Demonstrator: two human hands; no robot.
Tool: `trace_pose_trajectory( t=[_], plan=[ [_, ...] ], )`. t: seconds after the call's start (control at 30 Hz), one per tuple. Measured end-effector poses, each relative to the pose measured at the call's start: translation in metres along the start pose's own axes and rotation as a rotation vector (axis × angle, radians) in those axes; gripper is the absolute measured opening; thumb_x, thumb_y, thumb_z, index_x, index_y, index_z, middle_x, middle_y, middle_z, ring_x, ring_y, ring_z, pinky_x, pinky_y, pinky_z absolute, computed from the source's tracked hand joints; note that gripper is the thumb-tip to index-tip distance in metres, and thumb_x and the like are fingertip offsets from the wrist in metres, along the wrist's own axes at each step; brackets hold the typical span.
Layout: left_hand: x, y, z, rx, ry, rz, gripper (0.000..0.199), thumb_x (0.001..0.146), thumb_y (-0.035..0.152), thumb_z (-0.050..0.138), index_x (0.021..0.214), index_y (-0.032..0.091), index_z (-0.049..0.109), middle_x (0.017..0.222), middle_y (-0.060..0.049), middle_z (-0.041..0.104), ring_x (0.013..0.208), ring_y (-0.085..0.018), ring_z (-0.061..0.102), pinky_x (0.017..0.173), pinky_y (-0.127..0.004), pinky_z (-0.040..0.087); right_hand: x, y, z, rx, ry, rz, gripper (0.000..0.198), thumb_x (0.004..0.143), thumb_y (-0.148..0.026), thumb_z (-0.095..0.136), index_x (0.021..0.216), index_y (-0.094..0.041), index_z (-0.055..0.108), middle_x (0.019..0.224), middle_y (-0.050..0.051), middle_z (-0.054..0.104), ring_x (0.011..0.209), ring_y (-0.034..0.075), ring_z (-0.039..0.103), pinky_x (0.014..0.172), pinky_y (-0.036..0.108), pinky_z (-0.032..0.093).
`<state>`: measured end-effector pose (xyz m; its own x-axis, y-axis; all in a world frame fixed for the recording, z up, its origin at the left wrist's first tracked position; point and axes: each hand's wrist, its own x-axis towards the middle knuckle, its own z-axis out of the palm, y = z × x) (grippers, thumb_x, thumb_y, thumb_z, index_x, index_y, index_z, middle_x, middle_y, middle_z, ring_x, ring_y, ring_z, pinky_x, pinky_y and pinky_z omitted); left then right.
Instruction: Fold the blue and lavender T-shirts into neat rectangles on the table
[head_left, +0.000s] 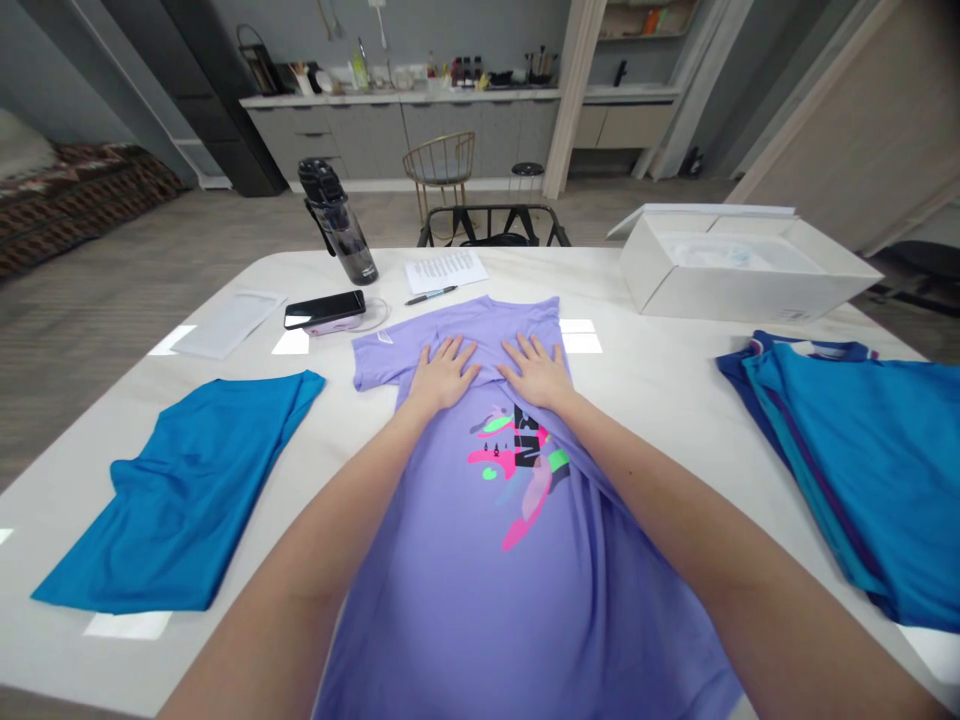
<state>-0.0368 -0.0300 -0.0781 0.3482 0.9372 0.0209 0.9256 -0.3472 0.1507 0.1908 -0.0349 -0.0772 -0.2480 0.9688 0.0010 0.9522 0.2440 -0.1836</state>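
A purple T-shirt (480, 580) with a bright pink, green and black print lies on the white table (645, 420), its neck end away from me. One sleeve sticks out to the left; the right side is folded inward near the top. My left hand (442, 374) rests flat on the upper chest, fingers spread. Beside it, my right hand (536, 372) lies flat over the folded part, fingers apart. Neither hand grips the cloth. The shirt's lower end runs toward me out of view, partly behind my forearms.
A folded blue garment (202, 490) lies left, a stack of blue shirts (877, 450) right. Behind stand an open white box (735, 290) and a dark water bottle (341, 225). A phone (325, 309), a pen (431, 295), a printed sheet (448, 270) and white paper (229, 322) lie nearby.
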Motion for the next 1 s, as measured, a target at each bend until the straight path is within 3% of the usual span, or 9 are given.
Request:
trace_pose_trajectory(
  t=[0.13,0.23,0.4,0.5,0.6,0.67,0.8,0.93,1.0],
  plan=[
    [0.001,0.000,0.000,-0.007,-0.006,0.002,0.064,0.106,0.059,0.022,0.162,0.030,0.035,0.172,-0.006,0.026,0.159,-0.028,0.022,0.127,-0.063,0.015,-0.009,0.001,-0.004,0.045,0.016,-0.027,0.065,0.105,-0.063,0.034,0.160,-0.028,0.042,0.170,0.008,0.030,0.156,0.035,0.025,0.122,0.072,0.013],
    [0.001,0.001,-0.003,0.003,-0.002,0.005,0.063,0.107,0.057,0.026,0.161,0.028,0.038,0.171,-0.008,0.028,0.158,-0.030,0.024,0.126,-0.065,0.015,-0.033,0.001,-0.009,0.058,0.045,-0.104,0.060,0.105,-0.058,0.043,0.154,-0.026,0.051,0.168,0.010,0.035,0.155,0.034,0.028,0.122,0.070,0.017],
    [-0.010,0.020,-0.009,0.055,0.205,0.138,0.048,0.105,0.033,0.040,0.151,0.022,0.051,0.161,-0.014,0.045,0.152,-0.030,0.036,0.127,-0.063,0.009,-0.097,0.006,-0.020,0.071,0.042,-0.162,0.039,0.104,-0.043,0.054,0.138,-0.029,0.066,0.158,0.011,0.050,0.145,0.032,0.045,0.119,0.061,0.030],
    [-0.024,0.047,-0.011,0.003,0.264,0.232,0.044,0.102,0.019,0.041,0.142,0.021,0.058,0.149,-0.014,0.057,0.141,-0.028,0.049,0.126,-0.057,0.021,-0.134,0.013,-0.029,0.102,0.048,-0.174,0.029,0.103,-0.033,0.056,0.126,-0.026,0.074,0.140,0.011,0.064,0.128,0.026,0.059,0.111,0.046,0.044],
    [-0.041,0.078,-0.012,-0.113,0.220,0.323,0.040,0.101,0.017,0.044,0.137,0.021,0.062,0.138,-0.011,0.064,0.129,-0.025,0.057,0.114,-0.045,0.042,-0.167,0.020,-0.036,0.085,0.061,-0.189,0.025,0.102,-0.028,0.057,0.119,-0.025,0.076,0.127,0.010,0.069,0.117,0.025,0.063,0.102,0.040,0.050],
    [-0.052,0.098,-0.011,-0.159,0.153,0.410,0.039,0.102,0.018,0.045,0.135,0.023,0.063,0.132,-0.009,0.067,0.122,-0.023,0.061,0.106,-0.039,0.048,-0.187,0.023,-0.039,0.068,0.055,-0.185,0.025,0.102,-0.025,0.057,0.119,-0.024,0.075,0.125,0.010,0.069,0.114,0.025,0.064,0.100,0.039,0.050],
    [-0.071,0.130,-0.009,-0.121,0.050,0.546,0.041,0.102,0.019,0.046,0.139,0.027,0.062,0.131,-0.008,0.066,0.120,-0.022,0.061,0.102,-0.037,0.047,-0.223,0.026,-0.043,0.063,0.035,-0.147,0.031,0.103,-0.020,0.053,0.130,-0.022,0.069,0.126,0.010,0.068,0.114,0.023,0.065,0.099,0.035,0.049],
    [-0.084,0.149,-0.008,-0.071,0.052,0.565,0.038,0.102,0.022,0.049,0.137,0.028,0.064,0.126,-0.008,0.066,0.118,-0.024,0.060,0.100,-0.040,0.045,-0.256,0.028,-0.049,0.041,0.035,-0.038,0.041,0.103,-0.024,0.054,0.143,-0.021,0.057,0.128,0.011,0.069,0.114,0.024,0.067,0.097,0.034,0.048],
    [-0.088,0.156,-0.008,-0.055,0.067,0.585,0.037,0.102,0.023,0.049,0.134,0.027,0.065,0.123,-0.009,0.065,0.117,-0.026,0.059,0.099,-0.041,0.045,-0.272,0.030,-0.053,0.038,0.038,0.054,0.039,0.102,-0.029,0.057,0.140,-0.019,0.058,0.126,0.012,0.071,0.112,0.026,0.069,0.094,0.035,0.048]
  ],
)
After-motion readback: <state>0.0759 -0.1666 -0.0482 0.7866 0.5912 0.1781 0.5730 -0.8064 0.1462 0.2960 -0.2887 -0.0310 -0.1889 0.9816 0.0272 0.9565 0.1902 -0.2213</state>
